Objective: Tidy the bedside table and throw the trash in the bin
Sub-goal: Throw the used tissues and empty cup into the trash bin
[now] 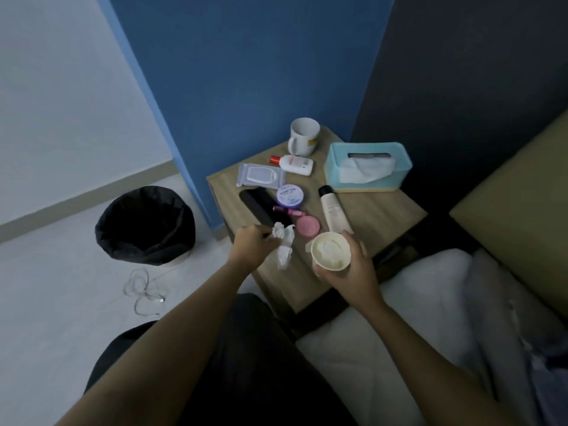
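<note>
Hands over the wood-grain bedside desk (pixel 384 216): the left hand (pixel 250 245) pinched a crumpled white tissue (pixel 284 245) in a closed grip above the desk's front edge; the right hand (pixel 350 265) clasped a round cream paper cup (pixel 330 250) containing wadded tissue. A black-lined round bin (pixel 144 224) stood on the floor, left.

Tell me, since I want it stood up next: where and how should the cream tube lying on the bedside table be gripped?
Grip the cream tube across its pale body near the middle, coming from above. It lies flat, dark cap toward the tissue box, with bare table on its right side; the pink jar crowds its left. The right hand holds a paper cup, so free it first.
</note>
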